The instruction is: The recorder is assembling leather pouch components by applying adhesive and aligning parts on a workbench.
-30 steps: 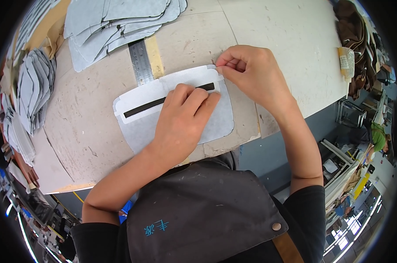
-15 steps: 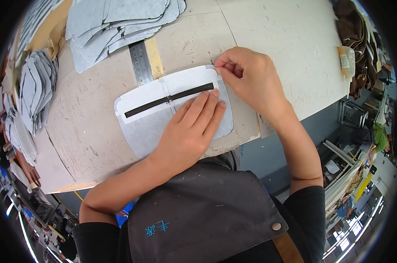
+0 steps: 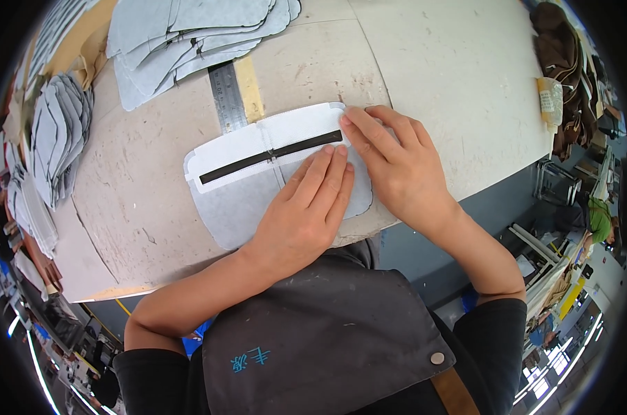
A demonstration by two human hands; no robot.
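A pale grey-white cut panel (image 3: 234, 200) with rounded lower corners lies flat near the front edge of the worktable (image 3: 431, 76). A dark narrow strip (image 3: 258, 158) runs lengthwise across its upper half. My left hand (image 3: 306, 211) rests flat on the panel's lower right part, fingers together, tips just under the strip. My right hand (image 3: 396, 162) lies palm down over the panel's right end, fingertips touching the strip's right end. Neither hand holds anything.
A steel ruler (image 3: 225, 97) with a tan strip (image 3: 250, 86) beside it runs back from the panel. Several grey cut panels are stacked at the back (image 3: 189, 31) and fanned along the left edge (image 3: 50, 145). Brown pieces (image 3: 562, 55) are piled at the right. The table edge is close to my apron.
My right hand has gone from pinching at the panel's upper right corner to lying flat over its right end. My left hand slid slightly right and down on the panel.
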